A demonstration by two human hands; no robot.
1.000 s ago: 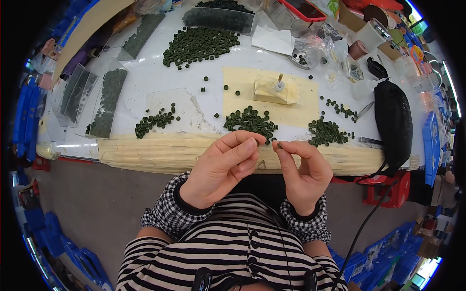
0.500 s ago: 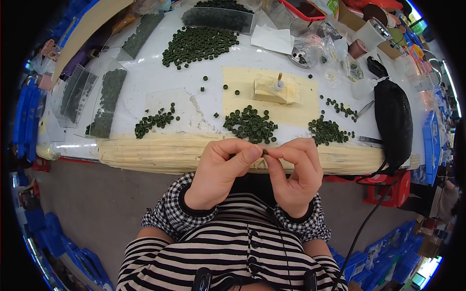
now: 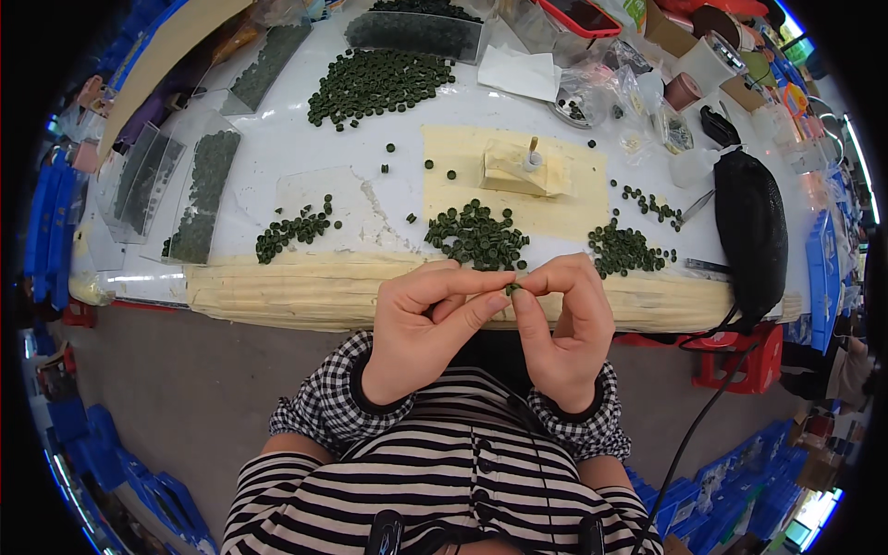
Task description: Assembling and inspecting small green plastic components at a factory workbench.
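Observation:
A small dark green round piece (image 3: 512, 289) sits between the fingertips of both hands, just above the table's near edge. My left hand (image 3: 421, 324) pinches it from one side with thumb and forefinger. From the other side my right hand (image 3: 566, 333) grips it, its remaining fingers curled. The fingertips cover part of the piece. Right behind them lies a pile of similar green pieces (image 3: 476, 233). A smaller pile (image 3: 629, 248) is off to the right and another group (image 3: 291, 231) to the left.
A yellow taped block with an upright peg (image 3: 520, 171) stands beyond the near pile. A large heap of green pieces (image 3: 375, 85) lies farther back. Clear trays (image 3: 205, 194) line the left. On the right are a black bag (image 3: 747, 236) and tweezers (image 3: 696, 209).
The green piece and the fingertips around it have shifted slightly right and nearer to me. More of the piece shows between the fingers. The left forefinger is stretched straighter.

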